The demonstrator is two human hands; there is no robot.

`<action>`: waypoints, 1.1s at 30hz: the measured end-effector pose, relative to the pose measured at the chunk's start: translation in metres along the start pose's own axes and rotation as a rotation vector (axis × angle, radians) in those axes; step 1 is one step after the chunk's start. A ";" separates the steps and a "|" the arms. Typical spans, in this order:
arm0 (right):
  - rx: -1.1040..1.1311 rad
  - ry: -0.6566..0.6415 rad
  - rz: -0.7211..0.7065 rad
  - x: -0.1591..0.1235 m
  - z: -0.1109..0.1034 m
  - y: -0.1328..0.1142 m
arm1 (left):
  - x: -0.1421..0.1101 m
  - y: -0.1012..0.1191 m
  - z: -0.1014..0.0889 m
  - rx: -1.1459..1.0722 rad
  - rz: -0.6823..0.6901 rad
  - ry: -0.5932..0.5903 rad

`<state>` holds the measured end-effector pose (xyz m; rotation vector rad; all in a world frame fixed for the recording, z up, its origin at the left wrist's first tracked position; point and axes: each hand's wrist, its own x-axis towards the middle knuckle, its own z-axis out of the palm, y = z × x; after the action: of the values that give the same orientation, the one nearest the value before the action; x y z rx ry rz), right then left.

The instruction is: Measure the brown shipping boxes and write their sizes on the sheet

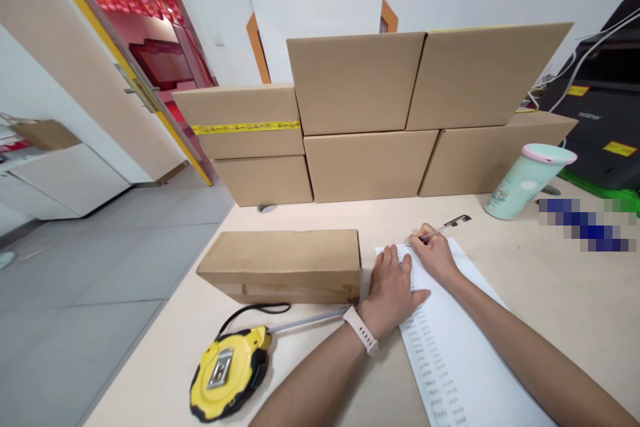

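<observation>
A long white sheet of paper with columns of handwritten marks down its left side lies on the table. My left hand rests flat on its upper left edge, fingers spread. Near the top of the sheet, my right hand grips a pen, whose clip end points up and right; its tip is hidden by my fingers. Left of my left hand sits a closed, elongated cardboard box. In front of that box lies a yellow and black tape measure, its blade partly drawn out toward my left wrist.
Several cardboard boxes stand stacked across the back of the table. A mint green cup with a pink rim stands at the right, before a dark printer with cables. Beyond the table's left edge are tiled floor and an open doorway.
</observation>
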<state>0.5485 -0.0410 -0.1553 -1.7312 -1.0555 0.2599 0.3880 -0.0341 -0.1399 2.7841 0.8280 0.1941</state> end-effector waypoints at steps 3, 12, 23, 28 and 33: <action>-0.014 -0.003 -0.002 0.000 0.000 0.000 | -0.001 0.000 0.000 0.001 0.002 0.000; -0.077 0.034 -0.021 0.002 0.001 0.006 | 0.000 0.001 -0.002 -0.006 0.001 -0.020; -0.460 -0.307 -0.389 -0.003 -0.049 0.007 | -0.010 0.011 -0.012 0.004 0.002 0.008; -0.613 -0.244 -0.435 -0.013 -0.053 -0.014 | -0.072 0.033 -0.067 -0.068 0.127 0.162; -0.308 -0.078 -0.470 -0.024 -0.047 -0.098 | -0.176 -0.004 -0.126 -0.245 0.186 0.331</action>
<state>0.5122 -0.0827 -0.0590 -1.6870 -1.5874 -0.1414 0.2152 -0.1050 -0.0303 2.6273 0.5635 0.7522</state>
